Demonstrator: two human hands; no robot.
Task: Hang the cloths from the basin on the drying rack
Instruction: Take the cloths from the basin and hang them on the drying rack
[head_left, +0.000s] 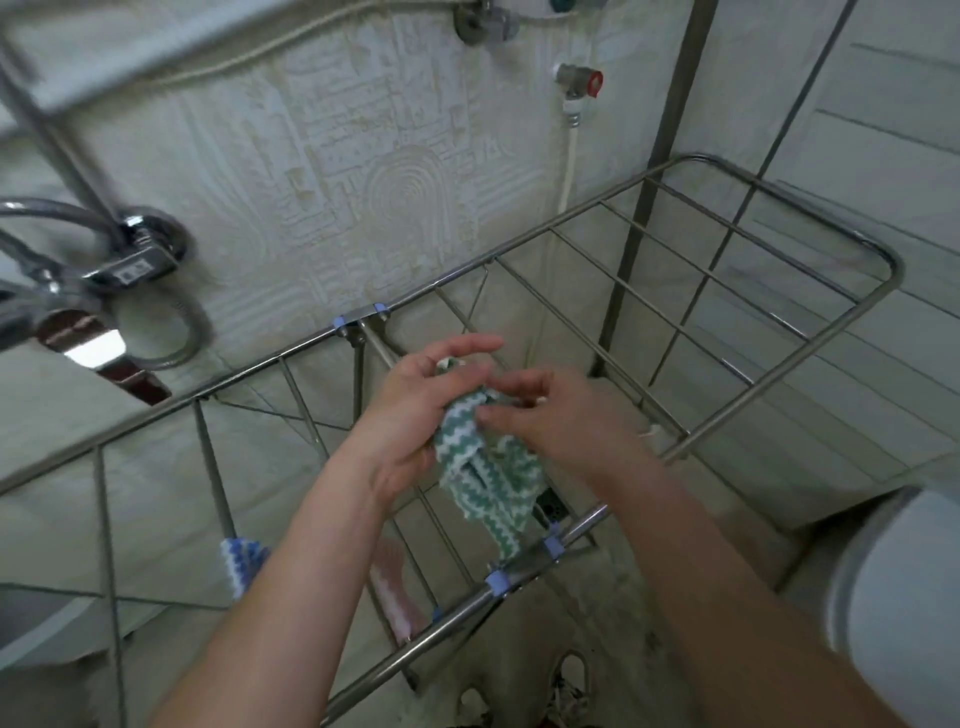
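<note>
A green and white zigzag cloth (480, 478) hangs bunched between both hands above the middle of the metal drying rack (727, 410). My left hand (415, 400) grips its upper part, with fingers spread over the top. My right hand (540, 415) pinches the cloth's edge from the right. A blue and white cloth (240, 564) hangs over a rail on the rack's left wing. A pink and white cloth (395, 587) hangs lower near the centre, partly hidden by my left forearm. The basin is not in view.
The rack's right wing (810, 291) has bare rails. A shower hose and mixer (135, 260) are mounted on the wall at left. A valve with a red cap (582, 85) sits on the wall at the back. A white rounded object (904, 587) stands at right.
</note>
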